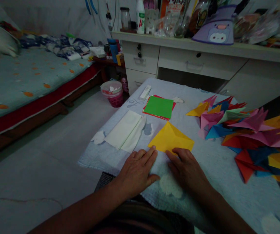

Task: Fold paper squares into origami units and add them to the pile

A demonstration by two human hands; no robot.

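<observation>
L forearm (88,206) + R forearm (224,208) closest, both leading to yellow paper (171,136)

L hand (138,172) lies flat, fingers straight & close together, tips at the yellow paper's near L corner; nothing gripped. Looks like a hold-down, so the sheet won't slide on the cloth-topped table (210,175). R hand (185,164) is half-curled, fingertips at the near edge; can't tell if it pinches a layer or just presses. Prob. keeps that edge in line. Yellow paper sits straight ahead of the person, prob. b/c both hands get to it w/o stretching; it's folded, pointed at the far end, creases showing.

R side: heap of folded paper pieces (254,125), red, blue, pink, yellow etc., bunched together, seemingly to leave the middle free. L side: white folded item (124,128) (tissue or paper, can't tell), nr. the yellow paper but apart.

Just past the yellow tip: paper stack (159,107), green on top, red edges poking out; within easy reach, prob. on purpose. Narrow white box (145,92) just beside it.

Farther: pink bin (115,101) btwn table & bed (32,74); then desk (191,53) w/ jar (125,19), white bottle (140,19) & purple visor (214,27) on top.
</observation>
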